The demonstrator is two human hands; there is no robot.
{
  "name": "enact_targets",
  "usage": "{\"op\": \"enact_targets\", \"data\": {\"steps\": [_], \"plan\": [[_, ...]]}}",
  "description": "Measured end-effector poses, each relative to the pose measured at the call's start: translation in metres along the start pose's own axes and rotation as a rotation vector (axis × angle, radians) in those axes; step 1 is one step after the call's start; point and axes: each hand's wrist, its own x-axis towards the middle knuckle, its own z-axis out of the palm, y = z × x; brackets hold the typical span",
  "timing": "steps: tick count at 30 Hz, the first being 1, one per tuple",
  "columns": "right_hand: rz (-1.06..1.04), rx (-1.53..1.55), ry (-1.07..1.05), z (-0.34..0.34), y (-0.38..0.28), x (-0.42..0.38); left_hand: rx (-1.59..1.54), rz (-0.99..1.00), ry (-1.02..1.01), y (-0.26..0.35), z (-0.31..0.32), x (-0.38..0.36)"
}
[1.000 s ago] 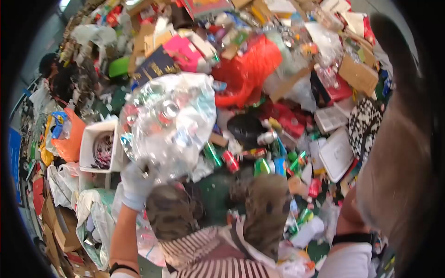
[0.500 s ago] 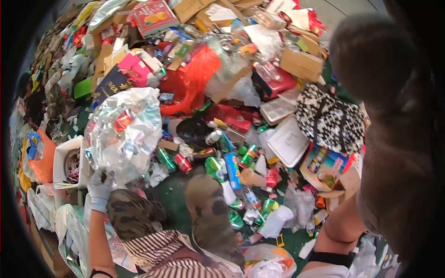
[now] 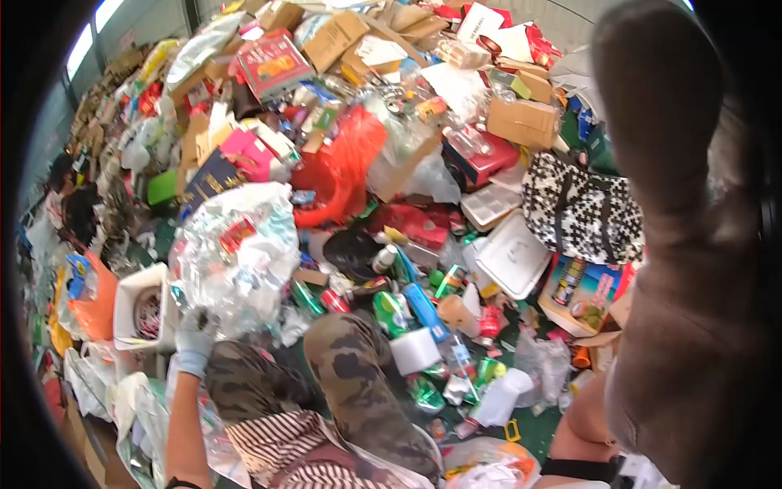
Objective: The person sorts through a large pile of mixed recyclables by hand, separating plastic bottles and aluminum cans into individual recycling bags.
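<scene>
My left hand point(image 3: 194, 342), in a pale grey glove, is closed at the lower edge of a clear plastic bag point(image 3: 236, 281). The bag bulges with crumpled film, and something red shows through it. A white square bin point(image 3: 122, 314) stands just left of this hand. My right forearm point(image 3: 585, 420) comes up from the lower right. A large, blurred dark brown thing point(image 3: 664, 269) close to the camera covers its far end, so the fingers of my right hand are hidden. Near my knees lie a red can point(image 3: 334, 301), green crushed cans point(image 3: 424, 393) and a white foam cup point(image 3: 503, 397).
A tall heap of mixed rubbish fills the view ahead: cardboard boxes point(image 3: 523, 122), a red plastic bag point(image 3: 350, 159), a white lid point(image 3: 513, 257) and a black-and-white patterned bag point(image 3: 582, 204). My camouflage-clad knees point(image 3: 346, 359) are in front of it. Another plastic bag point(image 3: 493, 464) lies at the bottom.
The view has tilted up, showing more of the wall and windows. My left hand and the clear bag appear slightly further right. My right-hand knee is bent higher.
</scene>
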Motion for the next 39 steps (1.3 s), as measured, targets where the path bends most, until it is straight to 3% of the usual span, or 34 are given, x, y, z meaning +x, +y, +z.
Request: {"op": "enact_targets", "data": {"steps": [1,5,7,9,13,15,17,20,22,23,24,25,26,27,30,32,33,35,36,39], "plan": [[-0.006,0.009,-0.002,0.0,0.0,-0.002,-0.058,0.016,-0.006,-0.047,0.01,0.006],[0.016,0.03,-0.01,0.001,0.004,-0.012,-0.123,-0.09,0.006,-0.055,0.005,-0.002],[0.004,0.049,-0.015,0.005,0.011,-0.011,-0.063,-0.034,0.083,-0.04,0.0,-0.01],[-0.022,0.041,-0.012,0.006,0.014,-0.013,0.276,0.084,0.128,0.0,-0.012,-0.02],[-0.039,0.081,-0.012,0.012,0.028,-0.003,0.198,0.192,0.153,0.013,-0.03,-0.048],[-0.041,0.117,-0.035,0.022,0.033,0.004,0.13,0.027,0.099,0.015,-0.035,-0.079],[-0.039,0.17,-0.063,0.044,0.041,0.011,-0.021,0.015,0.134,0.022,-0.045,-0.098],[-0.187,0.219,-0.316,0.116,0.101,0.025,-0.003,-0.037,0.225,0.012,-0.059,-0.154],[0.74,0.45,0.196,0.233,0.15,0.016,0.106,-0.008,0.269,-0.003,-0.071,-0.167],[0.837,0.723,0.224,0.29,0.194,0.022,0.121,-0.021,0.314,-0.012,-0.074,-0.168],[1.201,0.482,0.063,0.332,0.222,0.019,0.087,-0.143,0.31,-0.018,-0.075,-0.182],[1.288,0.525,-0.082,0.38,0.249,0.01,0.046,-0.256,0.31,-0.021,-0.074,-0.19],[1.287,0.57,-0.17,0.432,0.253,-0.01,0.255,-0.115,0.364,-0.034,-0.071,-0.204],[1.303,0.61,-0.236,0.479,0.261,-0.022,0.262,-0.125,0.422,-0.029,-0.07,-0.203],[1.38,0.659,-0.253,0.58,0.256,-0.052,0.025,-0.226,0.485,-0.04,-0.052,-0.208],[1.437,0.617,-0.14,0.619,0.244,-0.076,-0.108,-0.204,0.319,-0.063,-0.048,-0.206],[1.444,0.592,-0.07,0.627,0.242,-0.082,-0.154,-0.198,0.273,-0.063,-0.049,-0.195],[1.41,0.566,0.038,0.624,0.244,-0.075,-0.838,-0.776,0.302,-0.023,-0.099,-0.129],[1.377,0.572,-0.006,0.602,0.24,-0.051,-0.977,-0.852,0.266,-0.036,-0.109,-0.105],[1.286,0.569,0.039,0.564,0.251,-0.006,-1.111,-0.742,0.211,-0.073,-0.115,-0.034]]}}
